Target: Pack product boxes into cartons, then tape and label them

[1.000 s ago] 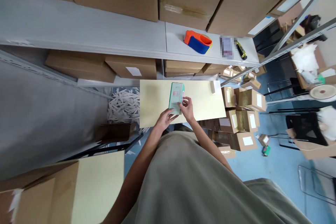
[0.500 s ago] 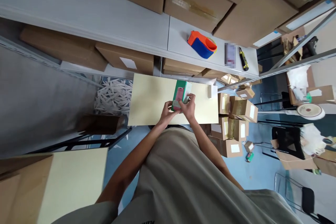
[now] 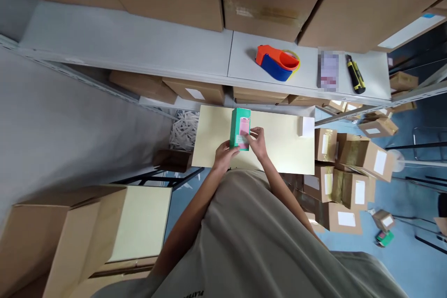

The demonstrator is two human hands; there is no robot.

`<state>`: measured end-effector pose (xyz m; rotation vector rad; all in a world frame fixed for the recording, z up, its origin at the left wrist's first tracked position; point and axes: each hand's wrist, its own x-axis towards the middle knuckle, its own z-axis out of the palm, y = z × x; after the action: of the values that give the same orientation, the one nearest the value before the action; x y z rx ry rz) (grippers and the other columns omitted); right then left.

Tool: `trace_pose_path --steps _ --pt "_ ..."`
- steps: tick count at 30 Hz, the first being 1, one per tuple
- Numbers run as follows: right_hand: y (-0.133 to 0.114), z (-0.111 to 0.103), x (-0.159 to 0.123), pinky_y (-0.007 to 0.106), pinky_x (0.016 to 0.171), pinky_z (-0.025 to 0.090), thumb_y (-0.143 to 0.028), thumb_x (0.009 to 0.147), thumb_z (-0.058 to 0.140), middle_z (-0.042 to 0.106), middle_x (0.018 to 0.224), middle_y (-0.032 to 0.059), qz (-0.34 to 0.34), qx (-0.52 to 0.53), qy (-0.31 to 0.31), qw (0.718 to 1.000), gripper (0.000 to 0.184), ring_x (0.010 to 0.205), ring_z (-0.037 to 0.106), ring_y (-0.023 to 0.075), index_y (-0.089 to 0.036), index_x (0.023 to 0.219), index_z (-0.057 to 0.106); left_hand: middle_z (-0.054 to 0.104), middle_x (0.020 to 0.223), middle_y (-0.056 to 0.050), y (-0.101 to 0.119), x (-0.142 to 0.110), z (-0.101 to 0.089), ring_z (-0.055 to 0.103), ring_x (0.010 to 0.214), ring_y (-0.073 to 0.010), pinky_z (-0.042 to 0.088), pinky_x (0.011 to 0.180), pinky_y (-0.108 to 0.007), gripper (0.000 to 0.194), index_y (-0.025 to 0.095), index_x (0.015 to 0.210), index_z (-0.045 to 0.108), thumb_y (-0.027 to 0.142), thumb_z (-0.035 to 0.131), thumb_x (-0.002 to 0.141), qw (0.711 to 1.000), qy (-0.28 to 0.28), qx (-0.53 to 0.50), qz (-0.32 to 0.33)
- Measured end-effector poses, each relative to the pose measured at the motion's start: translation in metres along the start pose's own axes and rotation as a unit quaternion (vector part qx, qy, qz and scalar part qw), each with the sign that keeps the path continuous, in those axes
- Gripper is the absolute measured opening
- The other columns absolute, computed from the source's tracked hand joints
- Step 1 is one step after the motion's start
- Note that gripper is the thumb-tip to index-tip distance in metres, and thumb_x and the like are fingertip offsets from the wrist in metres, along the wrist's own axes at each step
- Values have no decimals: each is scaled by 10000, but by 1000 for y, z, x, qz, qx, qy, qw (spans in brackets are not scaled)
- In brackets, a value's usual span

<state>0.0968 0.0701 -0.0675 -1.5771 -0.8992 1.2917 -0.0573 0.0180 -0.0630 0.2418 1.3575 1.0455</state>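
Note:
A green product box (image 3: pixel 236 123) with a pink picture on its face is held above the cream tabletop (image 3: pixel 279 149), close to my body. My left hand (image 3: pixel 224 154) grips its lower left corner, thumb across the front. At its right side, my right hand (image 3: pixel 257 143) has fingers on the edge and face of the box. A small white box (image 3: pixel 308 127) stands at the right end of the tabletop.
On the grey shelf (image 3: pixel 146 39) ahead lie an orange and blue tape dispenser (image 3: pixel 278 62) and a yellow-black utility knife (image 3: pixel 355 74). Cardboard boxes (image 3: pixel 345 188) are stacked at right. A bin of white paper strips (image 3: pixel 185 130) sits left.
The green box has turned so its pink face shows more squarely, and its white side is now hidden. My view has shifted, with both hands still at the box.

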Motion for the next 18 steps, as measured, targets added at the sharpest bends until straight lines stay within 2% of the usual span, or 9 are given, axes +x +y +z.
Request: trace_pose_path --steps 3,5,9,11,15,18 --pt "1 7 -4 427 936 639 -621 736 885 663 1215 74 -24 -56 27 998 645 1094 722 265 -297 1115 477 801 1174 -62 -7 -2 9 777 1160 -271 589 1189 -488 705 208 1119 735 134 1087 512 993 68 59 69" --pt "5 7 -6 422 930 613 -573 750 845 656 1087 36 -31 -87 46 995 570 996 688 247 -301 1069 458 798 1229 -70 -12 -6 11 764 1226 -277 586 1197 -479 732 224 1132 719 148 1098 510 992 67 66 79" --pt "18 -2 -6 390 885 588 -509 739 759 611 937 -12 -4 -53 43 998 448 890 617 220 -304 991 450 823 1199 -87 -21 -16 5 796 1191 -282 646 1135 -526 565 228 1131 713 350 1049 694 999 -5 -36 -35" --pt "25 -8 -6 382 884 588 -519 738 748 597 910 -19 20 -10 22 1000 435 887 617 215 -300 976 456 840 1136 -88 -25 -19 1 814 1144 -278 656 1132 -530 540 214 1106 722 356 1043 696 995 -26 -66 -73" --pt "32 -13 -10 393 932 606 -557 760 751 643 1009 16 44 33 9 998 463 989 668 231 -295 1014 466 842 1103 -83 -33 -22 5 825 1117 -264 648 1149 -520 625 189 1166 733 267 1075 648 996 3 -62 -60" --pt "33 -10 -19 420 1012 617 -593 782 789 676 1263 92 28 17 36 999 548 1187 696 261 -297 1108 463 809 1088 -65 -38 -23 13 816 1125 -262 642 1143 -518 679 191 1179 726 223 1097 612 997 69 -22 -27"
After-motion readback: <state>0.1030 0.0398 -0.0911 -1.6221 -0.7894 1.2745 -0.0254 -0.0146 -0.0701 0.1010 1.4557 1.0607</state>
